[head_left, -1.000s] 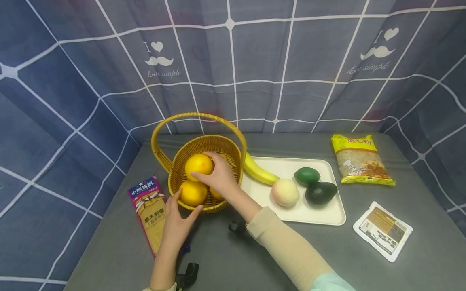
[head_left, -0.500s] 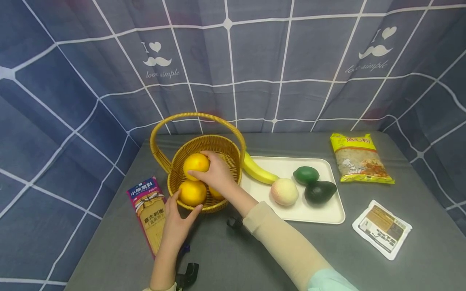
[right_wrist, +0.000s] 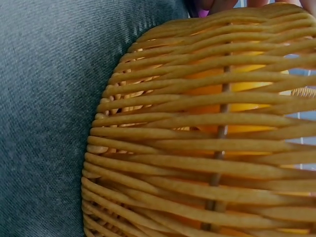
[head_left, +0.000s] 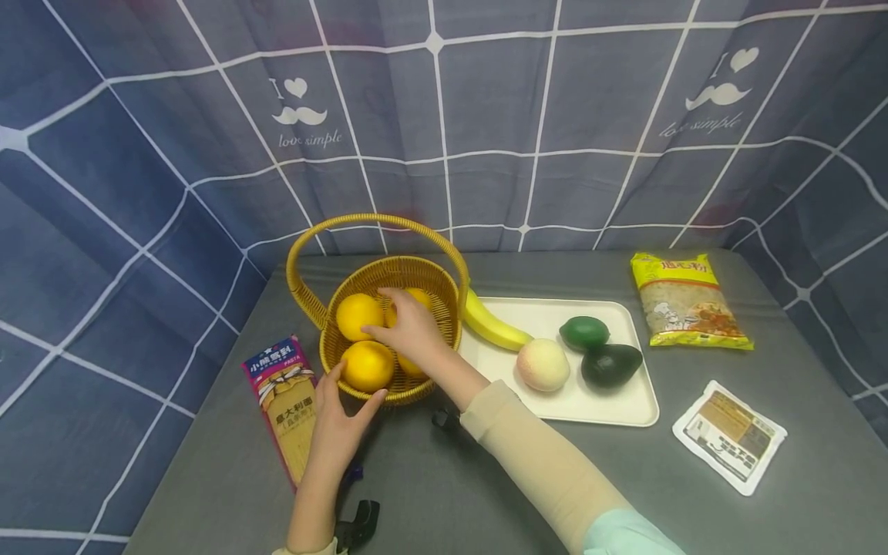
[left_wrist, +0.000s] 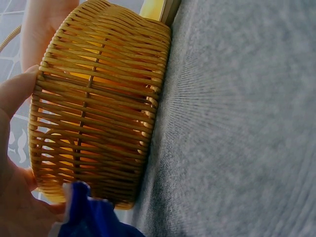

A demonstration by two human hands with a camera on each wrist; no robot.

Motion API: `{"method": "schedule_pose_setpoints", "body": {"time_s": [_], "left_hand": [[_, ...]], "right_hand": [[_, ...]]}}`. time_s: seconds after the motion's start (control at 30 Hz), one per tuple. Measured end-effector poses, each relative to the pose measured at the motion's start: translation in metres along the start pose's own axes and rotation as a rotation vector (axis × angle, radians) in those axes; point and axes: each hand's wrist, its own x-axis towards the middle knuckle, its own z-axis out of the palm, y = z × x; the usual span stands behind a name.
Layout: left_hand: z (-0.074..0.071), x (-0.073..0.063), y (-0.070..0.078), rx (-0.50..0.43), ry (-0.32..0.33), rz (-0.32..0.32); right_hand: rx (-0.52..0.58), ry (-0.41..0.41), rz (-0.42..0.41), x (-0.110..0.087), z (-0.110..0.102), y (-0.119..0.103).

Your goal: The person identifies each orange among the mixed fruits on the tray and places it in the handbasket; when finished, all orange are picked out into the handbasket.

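A yellow wicker basket [head_left: 444, 331] with a tall handle stands left of centre, holding several oranges. My left hand [head_left: 336, 424] holds its near left rim, thumb and fingers spread apart along it. In the left wrist view the thumb [left_wrist: 19, 91] lies at the rim. Inside the basket, my right hand [head_left: 415, 331] has its thumb and forefinger spread beside the right side of an orange [head_left: 358, 317]. Another orange [head_left: 368, 366] lies nearer the left hand; two more are partly hidden by the right hand. The right wrist view shows mostly basket weave [right_wrist: 197, 138].
Right of the basket, a cream tray [head_left: 590, 416] carries a banana [head_left: 496, 324], a peach [head_left: 543, 365], a green lemon-shaped fruit [head_left: 584, 334] and an avocado [head_left: 610, 366]. A pasta packet [head_left: 287, 416] lies left, a yellow noodle bag [head_left: 690, 304] and white packet [head_left: 730, 437] right.
The orange by my right hand has moved left and come away from between its fingers, which have spread. Another orange now shows behind that hand. The left hand stays on the rim.
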Motion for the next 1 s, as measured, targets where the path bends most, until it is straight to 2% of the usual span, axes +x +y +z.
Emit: {"method": "schedule_pose_setpoints", "body": {"time_s": [0.4,0.73,1.0], "left_hand": [[0.001,-0.001,0.000,-0.008,0.003,0.019],[0.002,-0.002,-0.001,-0.003,0.012,0.026],[0.000,-0.003,-0.001,0.004,0.002,0.006]], "right_hand": [[0.010,0.002,-0.001,-0.003,-0.004,-0.001],[0.134,0.040,-0.011,-0.015,-0.016,-0.001],[0.277,0.064,-0.024,-0.038,-0.035,-0.004]]}}
